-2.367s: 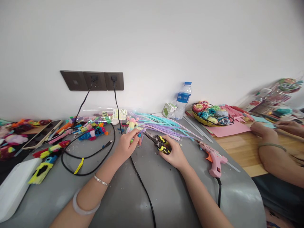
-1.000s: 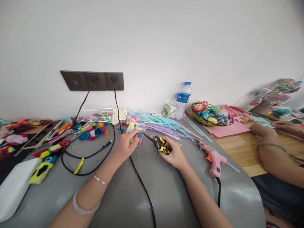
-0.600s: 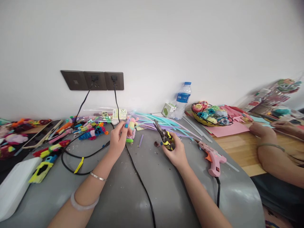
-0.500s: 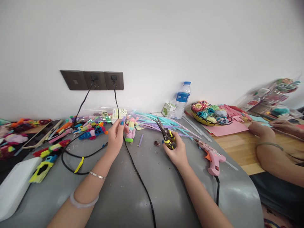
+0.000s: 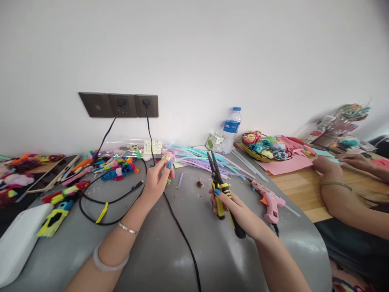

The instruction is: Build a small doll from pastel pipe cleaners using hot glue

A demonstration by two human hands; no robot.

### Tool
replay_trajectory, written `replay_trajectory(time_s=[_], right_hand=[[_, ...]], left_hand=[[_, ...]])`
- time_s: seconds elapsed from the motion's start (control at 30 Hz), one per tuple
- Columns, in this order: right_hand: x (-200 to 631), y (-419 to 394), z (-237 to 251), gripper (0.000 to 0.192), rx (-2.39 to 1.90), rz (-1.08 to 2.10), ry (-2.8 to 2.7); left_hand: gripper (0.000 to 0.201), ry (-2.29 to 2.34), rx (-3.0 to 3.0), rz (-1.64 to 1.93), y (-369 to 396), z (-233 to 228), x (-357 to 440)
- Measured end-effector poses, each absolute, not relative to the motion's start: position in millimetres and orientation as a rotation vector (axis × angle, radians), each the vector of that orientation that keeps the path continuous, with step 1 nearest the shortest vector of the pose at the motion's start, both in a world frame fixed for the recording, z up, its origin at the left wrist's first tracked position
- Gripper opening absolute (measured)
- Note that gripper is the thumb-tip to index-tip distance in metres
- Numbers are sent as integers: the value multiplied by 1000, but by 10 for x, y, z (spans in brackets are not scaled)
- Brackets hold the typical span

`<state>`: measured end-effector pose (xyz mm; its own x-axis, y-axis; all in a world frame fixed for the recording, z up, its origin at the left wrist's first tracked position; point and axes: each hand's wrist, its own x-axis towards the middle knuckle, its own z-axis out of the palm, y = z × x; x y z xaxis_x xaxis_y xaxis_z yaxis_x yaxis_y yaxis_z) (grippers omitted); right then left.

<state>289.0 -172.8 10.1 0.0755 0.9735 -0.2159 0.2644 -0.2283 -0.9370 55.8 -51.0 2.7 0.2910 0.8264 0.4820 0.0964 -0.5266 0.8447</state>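
Pinched between the thumb and fingers of my left hand (image 5: 158, 175) is a short purple pipe cleaner piece (image 5: 172, 160). Just behind it a pink and yellow pipe cleaner doll (image 5: 167, 155) is partly hidden by that hand. My right hand (image 5: 229, 201) grips black and yellow long-nose pliers (image 5: 216, 170) by the handles, jaws pointing up and slightly parted, with nothing between them. Another short purple piece (image 5: 180, 180) lies on the grey table (image 5: 212, 259) between the hands, near a small brown clump (image 5: 199, 184). Long purple and turquoise pipe cleaners (image 5: 209, 156) are spread behind.
A pink glue gun (image 5: 270, 201) lies right of the pliers. A black cable (image 5: 179, 227) crosses the table. Colourful pipe cleaner figures (image 5: 120, 169) and a phone (image 5: 54, 172) sit left. At the back stands a water bottle (image 5: 231, 129). Another person's arm (image 5: 338, 198) rests at the right.
My right hand has turned the pliers more upright, with their handles now showing below it. My left hand has moved right, in front of the doll, still pinching the purple piece.
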Motion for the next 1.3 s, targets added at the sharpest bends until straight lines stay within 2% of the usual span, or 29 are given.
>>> replay_trajectory(time_s=[0.17,0.47,1.03,1.3], right_hand=[[2715,-2029,190,58,-1216,1700,-1046],[2291,-2027,178,70,-1266,1884,-952],[2142,-1778,113,67,-1219,1734,-893],[2392,-1722,100,52,-1081,1631,-757]], left_hand=[[30,873,1893,1294,-518,16,569],[31,846,1929,1291,-528,-10,574],[28,813,1993,1245,-553,-4,583],[25,847,1892,1321,-547,-2,591]])
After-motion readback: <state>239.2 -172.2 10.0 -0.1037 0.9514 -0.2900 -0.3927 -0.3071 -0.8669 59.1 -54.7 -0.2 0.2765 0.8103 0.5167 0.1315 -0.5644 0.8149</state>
